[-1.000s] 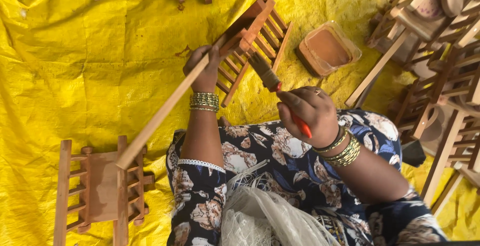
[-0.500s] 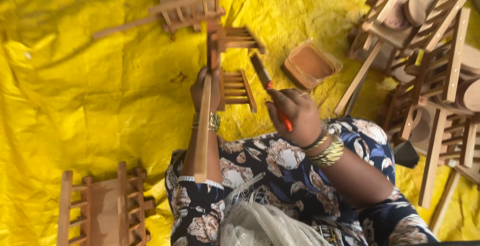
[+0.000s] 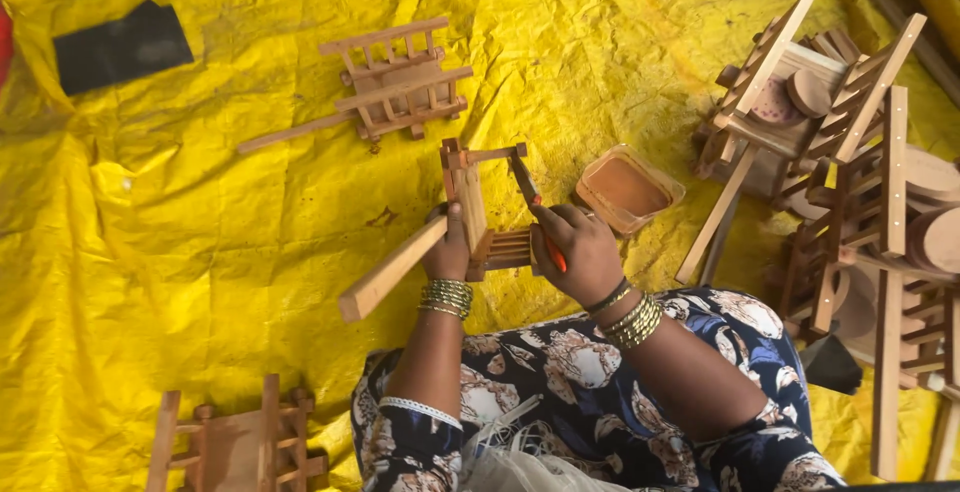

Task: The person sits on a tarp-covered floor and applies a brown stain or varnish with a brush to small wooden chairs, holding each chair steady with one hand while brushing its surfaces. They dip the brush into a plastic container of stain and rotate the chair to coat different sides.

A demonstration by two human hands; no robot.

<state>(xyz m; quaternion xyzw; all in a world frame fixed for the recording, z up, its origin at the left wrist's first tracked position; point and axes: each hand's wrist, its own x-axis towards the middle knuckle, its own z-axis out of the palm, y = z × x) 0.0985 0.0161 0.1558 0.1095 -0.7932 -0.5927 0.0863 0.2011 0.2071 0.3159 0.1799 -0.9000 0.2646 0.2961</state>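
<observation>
While the left hand (image 3: 450, 252) grips a small wooden slatted frame (image 3: 478, 207) by its long handle, lifted above the yellow sheet (image 3: 200, 252), the right hand (image 3: 575, 252) is closed around a red-handled brush (image 3: 532, 202) whose tip touches the frame's top rail. The tub of brown finish (image 3: 628, 188) sits just beside the frame. In my judgement, the frame could twist in that one-handed hold and smear the finish, or an elbow could tip the tub.

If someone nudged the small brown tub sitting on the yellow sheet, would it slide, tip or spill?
The tub looks shallow and wide, so it would probably slide rather than tip. It appears to hold brown liquid, which a hard nudge might slop out. The crinkled yellow sheet would likely drag on it.
</observation>
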